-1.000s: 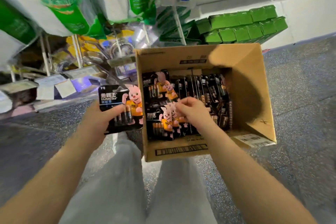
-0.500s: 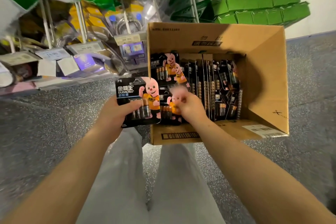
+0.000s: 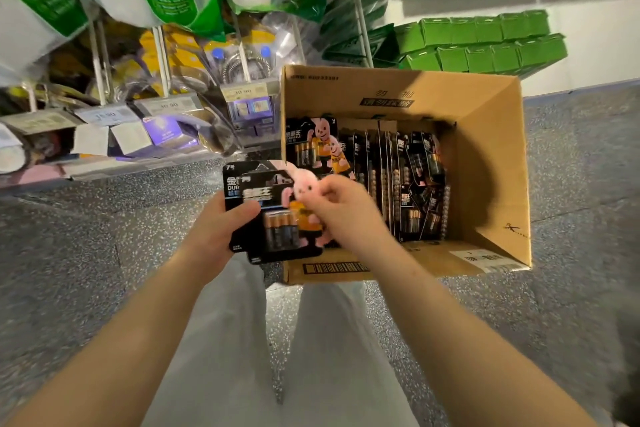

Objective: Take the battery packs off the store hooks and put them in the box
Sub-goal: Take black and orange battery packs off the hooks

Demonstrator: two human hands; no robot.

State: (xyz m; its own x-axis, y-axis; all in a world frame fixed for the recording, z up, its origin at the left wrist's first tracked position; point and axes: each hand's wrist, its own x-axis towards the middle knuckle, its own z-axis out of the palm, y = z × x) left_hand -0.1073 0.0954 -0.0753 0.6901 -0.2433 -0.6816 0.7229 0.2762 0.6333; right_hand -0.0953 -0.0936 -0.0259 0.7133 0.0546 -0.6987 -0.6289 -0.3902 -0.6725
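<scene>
Speckled grey floor under the open cardboard box; left hand grips battery packs (two, overlapping); right hand pinches the front one; shelf hooks behind.

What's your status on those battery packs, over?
Left hand grips two battery packs. Right hand pinches the front pack. Box open, part filled. Nothing in the way.

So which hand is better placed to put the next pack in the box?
Right. The right hand already pinches the front pack and lies nearest the box; the left hand holds the stack outside it.
</scene>
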